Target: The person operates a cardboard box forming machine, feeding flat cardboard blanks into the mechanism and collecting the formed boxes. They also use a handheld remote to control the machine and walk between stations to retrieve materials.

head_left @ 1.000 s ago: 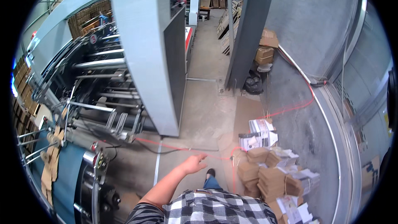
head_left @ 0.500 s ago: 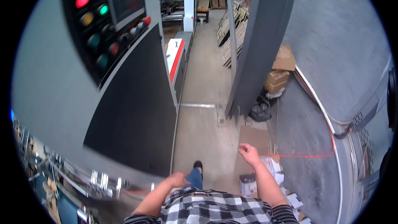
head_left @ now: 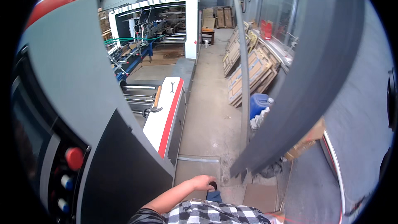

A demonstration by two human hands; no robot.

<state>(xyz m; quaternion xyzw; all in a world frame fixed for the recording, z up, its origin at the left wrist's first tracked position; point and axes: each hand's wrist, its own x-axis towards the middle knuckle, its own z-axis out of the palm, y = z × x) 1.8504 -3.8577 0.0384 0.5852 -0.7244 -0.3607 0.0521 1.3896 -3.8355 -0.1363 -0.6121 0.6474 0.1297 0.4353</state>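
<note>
My left hand (head_left: 202, 182) reaches in front of my body, low over the walkway beside the machine. Its fingers are loosely extended, with nothing visible in them, and it touches nothing that I can see. A black shoe (head_left: 213, 185) and a blue trouser leg (head_left: 214, 196) show just beyond and below it. My right hand is out of view. Ahead on the left, a claw hammer (head_left: 157, 99) with a wooden handle and a small wrench (head_left: 172, 86) lie on the white top (head_left: 161, 121) of a low machine housing with a red stripe.
A grey machine cabinet (head_left: 72, 70) with a control panel (head_left: 62, 182) fills the left. The dark column (head_left: 306, 91) and a thin pole (head_left: 244, 66) border the walkway (head_left: 211, 112) on the right. Wooden frames (head_left: 251, 72), a blue jug (head_left: 258, 105) and cardboard boxes (head_left: 304, 145) stand beyond.
I have moved forward along the walkway, and the control panel has slid back to the lower left. My left hand has swung right and forward. My right hand has left the view.
</note>
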